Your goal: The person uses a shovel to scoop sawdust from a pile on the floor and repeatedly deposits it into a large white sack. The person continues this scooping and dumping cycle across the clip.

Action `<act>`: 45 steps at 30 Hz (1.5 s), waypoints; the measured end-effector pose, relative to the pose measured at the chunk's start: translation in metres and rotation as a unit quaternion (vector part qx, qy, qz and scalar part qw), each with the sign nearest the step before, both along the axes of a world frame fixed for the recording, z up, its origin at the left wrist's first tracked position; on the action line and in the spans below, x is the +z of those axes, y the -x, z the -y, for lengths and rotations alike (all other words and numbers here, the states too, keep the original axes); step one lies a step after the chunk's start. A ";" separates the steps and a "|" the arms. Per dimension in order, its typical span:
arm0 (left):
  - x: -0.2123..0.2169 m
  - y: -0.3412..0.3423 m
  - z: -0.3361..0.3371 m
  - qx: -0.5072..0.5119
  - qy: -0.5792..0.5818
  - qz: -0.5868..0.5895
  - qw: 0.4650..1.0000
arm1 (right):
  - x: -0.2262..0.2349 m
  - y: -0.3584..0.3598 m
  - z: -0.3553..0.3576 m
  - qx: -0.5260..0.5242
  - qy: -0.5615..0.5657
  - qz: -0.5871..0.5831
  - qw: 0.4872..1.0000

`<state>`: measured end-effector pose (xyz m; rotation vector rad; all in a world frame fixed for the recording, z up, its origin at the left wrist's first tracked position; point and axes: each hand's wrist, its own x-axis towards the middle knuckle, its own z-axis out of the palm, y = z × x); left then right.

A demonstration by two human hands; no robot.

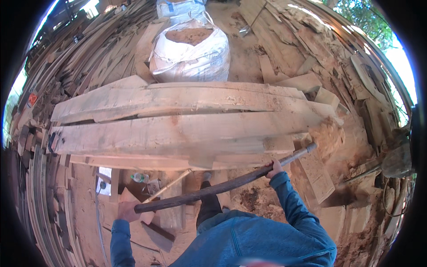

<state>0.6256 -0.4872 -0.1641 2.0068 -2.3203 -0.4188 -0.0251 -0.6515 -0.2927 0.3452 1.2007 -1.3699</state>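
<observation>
Both my hands hold a long dark wooden pole (200, 194) with a grey, metal-looking section at its right end. It slants across my body, lower on the left and higher on the right. My left hand (129, 211) is closed around the dark left end. Farther along, my right hand (275, 169) wraps the pole where the dark wood meets the grey section. Just beyond the pole lie two wide planks, the nearer plank (169, 135) and the farther plank (178, 99), side by side. The pole's grey tip lies beside the near plank's right end.
A large white sack (200, 60) filled with brownish material stands behind the planks. Timber stacks (84, 53) line both sides. A plastic bottle (140, 178) and a thin light stick (169, 185) are on the near floor. A shovel (244, 30) rests at the far right.
</observation>
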 end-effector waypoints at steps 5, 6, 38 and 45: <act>0.006 -0.047 0.067 0.044 0.040 -0.041 0.997 | 0.037 -0.075 0.158 0.142 0.004 -0.053 0.988; 0.009 -0.053 0.077 0.066 0.017 -0.044 0.997 | 0.040 -0.091 0.193 0.144 0.008 -0.028 0.989; -0.101 0.163 0.348 0.211 -0.388 -0.689 0.574 | 0.036 -0.339 0.557 0.292 0.225 -0.298 0.881; -0.141 0.105 0.231 0.126 -0.081 -0.474 0.868 | 0.125 -0.241 0.396 0.355 0.330 -0.046 0.874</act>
